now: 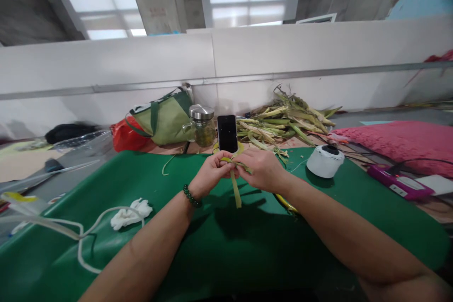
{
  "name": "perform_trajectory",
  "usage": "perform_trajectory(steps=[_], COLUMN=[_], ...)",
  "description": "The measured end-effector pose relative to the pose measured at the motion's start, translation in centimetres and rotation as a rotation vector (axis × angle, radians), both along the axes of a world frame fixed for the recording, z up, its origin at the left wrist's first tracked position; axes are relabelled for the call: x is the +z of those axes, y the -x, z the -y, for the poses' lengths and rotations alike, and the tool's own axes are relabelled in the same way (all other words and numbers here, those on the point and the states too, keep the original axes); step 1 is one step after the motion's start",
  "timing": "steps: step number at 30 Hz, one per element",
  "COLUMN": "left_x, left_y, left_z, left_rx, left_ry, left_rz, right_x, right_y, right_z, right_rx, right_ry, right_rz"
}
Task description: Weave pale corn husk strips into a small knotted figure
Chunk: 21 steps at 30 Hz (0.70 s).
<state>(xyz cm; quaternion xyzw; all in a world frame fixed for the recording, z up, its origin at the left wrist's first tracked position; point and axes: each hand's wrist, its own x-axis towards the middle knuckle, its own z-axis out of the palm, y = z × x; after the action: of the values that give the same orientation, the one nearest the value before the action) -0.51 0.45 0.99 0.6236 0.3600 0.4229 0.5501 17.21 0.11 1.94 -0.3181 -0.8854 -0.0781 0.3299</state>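
Observation:
Both my hands meet above the green mat [148, 188], pinching a small folded bundle of pale green leaf strips [235, 184]. My left hand [211, 174], with a dark bead bracelet at the wrist, grips the bundle's left side with closed fingers. My right hand [260, 170] closes over its right side. One long strip hangs down from between them toward the mat.
A black phone [227, 133] stands upright just behind my hands, beside a lidded glass jar [201, 125] and a green bag [163, 118]. A pile of leaves [286, 120] lies behind right. A white thread spool [324, 160], pink cushion [389, 144], crumpled white cloth [129, 214] and white cord [81, 240] surround the mat.

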Motion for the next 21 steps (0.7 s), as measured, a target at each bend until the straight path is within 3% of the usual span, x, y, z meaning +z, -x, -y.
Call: perform_trajectory(steps=[5,8,11,14,18,21], left_x=[-0.2,-0.3,-0.4,-0.4,-0.4,-0.4], left_y=[-0.1,-0.3,-0.6,-0.8,-0.8,-0.4], left_z=[-0.1,0.0,0.2,0.4,0.5,0.5], left_rx=[0.058,0.021,0.011,0.017,-0.014,-0.128], left_ry=[-0.003,-0.03,-0.018,0.015,0.066,0.198], left_rz=[0.04,0.027,0.007,-0.047,-0.121,-0.126], right_x=[0.2,-0.3,-0.7,-0.5,0.0,0.0], right_y=[0.0,0.5,1.1,1.3,1.4,1.2], right_z=[-1.3,-2.3,-2.5,-1.9,-0.6,-0.2], right_rx=[0.134,0.151,0.169,0.169,0.066,0.033], right_ry=[0.675,0.879,0.988,0.904,0.484,0.318], right_rz=[-0.314,-0.595,-0.904,-0.95,-0.717,-0.6])
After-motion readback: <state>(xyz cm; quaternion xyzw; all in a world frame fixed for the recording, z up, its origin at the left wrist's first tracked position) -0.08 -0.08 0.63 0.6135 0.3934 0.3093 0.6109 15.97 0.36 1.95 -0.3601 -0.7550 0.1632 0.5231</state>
